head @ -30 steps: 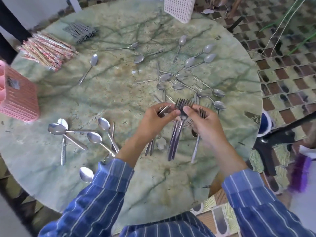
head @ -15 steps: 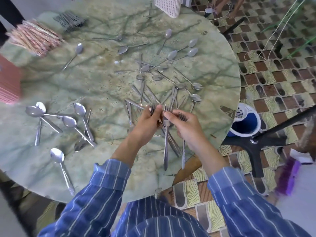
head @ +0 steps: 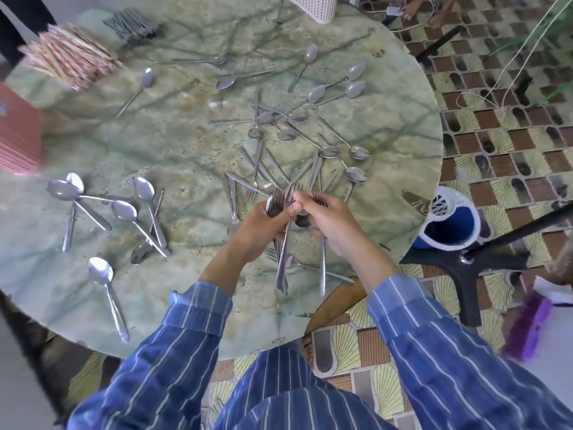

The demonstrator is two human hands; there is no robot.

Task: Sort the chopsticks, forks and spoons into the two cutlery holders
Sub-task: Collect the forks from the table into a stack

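We hold the bundle of silver metal forks (head: 277,201) in the left hand (head: 260,228) — fingers curled round it, tines up, handles hanging above the near part of the round green marble tabletop (head: 161,150). The right hand (head: 333,223) touches the left, its fingers pinching further forks (head: 323,268). Loose steel spoons (head: 124,212) lie scattered around — the white perforated cutlery holder (head: 313,9) stands at the far edge, the pink holder (head: 18,141) at the left.
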